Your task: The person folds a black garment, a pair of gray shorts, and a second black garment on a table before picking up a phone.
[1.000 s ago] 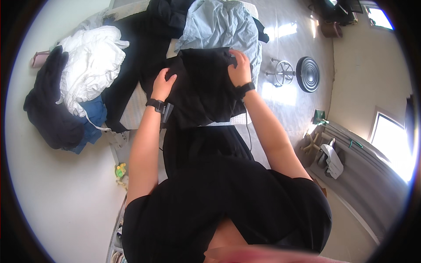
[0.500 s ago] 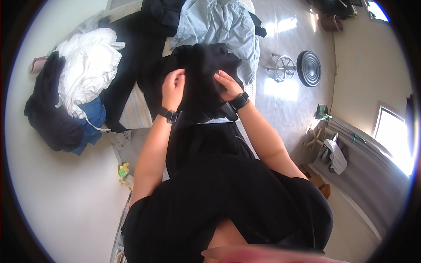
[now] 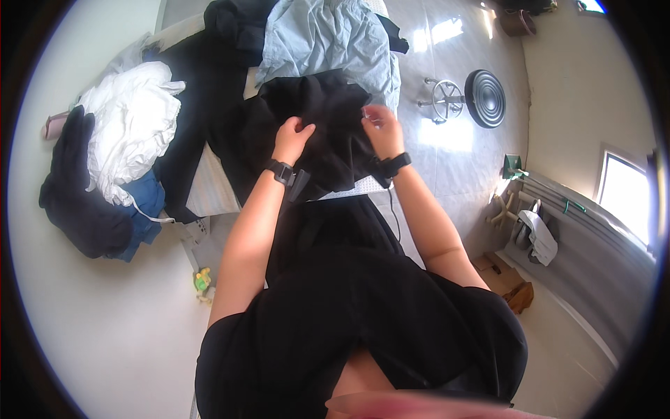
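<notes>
Fingers (image 3: 292,123) of the left hand (image 3: 287,142) curl, slightly parted, against a rumpled black garment (image 3: 328,157) lying on a pale cover (image 3: 211,185); the right hand (image 3: 386,137) bends its fingers at the garment's right edge. Neither grip can be told.

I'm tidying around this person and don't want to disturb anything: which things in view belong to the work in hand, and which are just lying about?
Apparently in the work:
black garment
left hand, near its middle
right hand, at its right side

Apparently lying about, untouched:
light blue garment
white garment
blue garment
round-seated stool
</notes>
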The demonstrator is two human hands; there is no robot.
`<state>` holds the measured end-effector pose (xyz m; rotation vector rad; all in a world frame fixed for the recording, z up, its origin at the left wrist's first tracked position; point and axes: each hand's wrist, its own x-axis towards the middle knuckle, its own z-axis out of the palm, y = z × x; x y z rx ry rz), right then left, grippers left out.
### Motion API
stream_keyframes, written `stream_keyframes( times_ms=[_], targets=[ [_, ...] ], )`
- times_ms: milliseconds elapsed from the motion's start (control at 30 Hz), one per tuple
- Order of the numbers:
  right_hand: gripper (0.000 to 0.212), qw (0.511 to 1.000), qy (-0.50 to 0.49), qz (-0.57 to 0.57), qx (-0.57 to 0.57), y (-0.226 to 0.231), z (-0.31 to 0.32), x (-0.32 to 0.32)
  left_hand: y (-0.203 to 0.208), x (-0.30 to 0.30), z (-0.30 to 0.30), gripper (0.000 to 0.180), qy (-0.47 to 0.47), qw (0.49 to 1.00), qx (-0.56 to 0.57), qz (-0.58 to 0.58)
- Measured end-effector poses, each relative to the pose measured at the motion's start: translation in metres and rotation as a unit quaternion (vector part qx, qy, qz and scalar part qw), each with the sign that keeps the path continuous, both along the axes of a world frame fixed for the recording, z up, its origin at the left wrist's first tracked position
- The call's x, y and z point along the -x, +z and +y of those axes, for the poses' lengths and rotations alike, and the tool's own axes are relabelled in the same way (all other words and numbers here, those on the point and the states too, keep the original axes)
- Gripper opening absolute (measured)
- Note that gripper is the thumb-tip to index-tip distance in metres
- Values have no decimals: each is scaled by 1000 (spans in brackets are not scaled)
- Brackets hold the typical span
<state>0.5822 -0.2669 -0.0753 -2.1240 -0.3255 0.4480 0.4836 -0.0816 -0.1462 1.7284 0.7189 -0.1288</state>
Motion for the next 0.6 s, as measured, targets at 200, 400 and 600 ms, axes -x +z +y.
stream_keyframes(
  times_ms=[200, 400, 600],
  targets=[
    [57, 985, -20, 170, 7, -46, -28, -16, 71, -38, -15, 45, -103, 900, -322, -274],
    [34, 999, 28, 12, -34, -23, -10, 26, 53, -71, -6, 60, -321, 801, -498, -87],
    [50, 988, 94, -107, -54, 0, -22, 38, 89, -52, 19, 22, -375, 826, -398, -141]
  ],
)
